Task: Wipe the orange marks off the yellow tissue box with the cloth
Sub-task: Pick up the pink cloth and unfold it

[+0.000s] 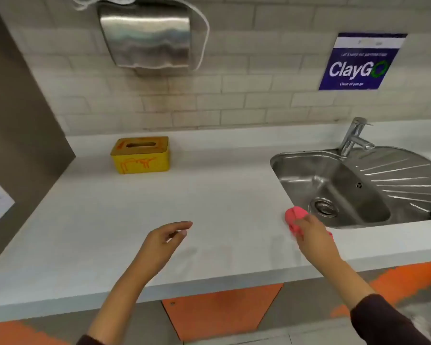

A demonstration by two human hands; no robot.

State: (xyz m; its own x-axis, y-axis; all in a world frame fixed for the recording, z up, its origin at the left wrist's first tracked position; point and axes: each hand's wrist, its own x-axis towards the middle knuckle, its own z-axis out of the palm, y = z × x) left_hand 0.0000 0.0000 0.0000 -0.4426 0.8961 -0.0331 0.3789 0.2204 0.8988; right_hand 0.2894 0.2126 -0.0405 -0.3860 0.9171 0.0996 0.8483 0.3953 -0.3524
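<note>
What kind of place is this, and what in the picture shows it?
Probably a shared pantry or washroom: a steel sink with a tap, a metal hand dryer on the tiled wall, and a ClayGo sign.

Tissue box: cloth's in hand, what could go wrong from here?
The box stands free on the counter, far from both hands; wiping may shove it unless the open left hand steadies it.
Orange marks show on the front and seemingly the lid; a front-only pass could miss some.
The right hand grips the cloth bunched, so contact may be small.
</note>
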